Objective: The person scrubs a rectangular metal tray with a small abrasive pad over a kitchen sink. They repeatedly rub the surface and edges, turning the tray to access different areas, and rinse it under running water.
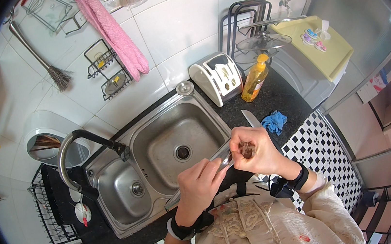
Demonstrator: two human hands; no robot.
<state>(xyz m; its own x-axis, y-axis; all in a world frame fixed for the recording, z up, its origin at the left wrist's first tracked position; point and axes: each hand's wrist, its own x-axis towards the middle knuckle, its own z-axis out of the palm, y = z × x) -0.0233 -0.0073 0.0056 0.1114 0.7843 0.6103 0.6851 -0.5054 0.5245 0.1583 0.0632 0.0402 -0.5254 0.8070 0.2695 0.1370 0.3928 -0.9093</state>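
Note:
My left hand (200,180) grips a shiny metal piece (224,156) that reaches across to my other hand; its full shape is hidden. My right hand (257,149) is curled around a crumpled brownish, partly clear bundle (247,149) at the inner end of that metal piece. Just behind the right hand, a knife blade (250,118) lies over the dark counter, its handle hidden. A bunched blue cloth (274,122) is to the right of the blade. Both hands are at the front edge of the steel double sink (179,138).
A black and steel faucet (91,134) arches over the small basin. Behind the right side stand a white knife block (216,79), a yellow pump bottle (256,79) and a black rack with glass lids (264,40). A wire dish rack (51,213) is at the left.

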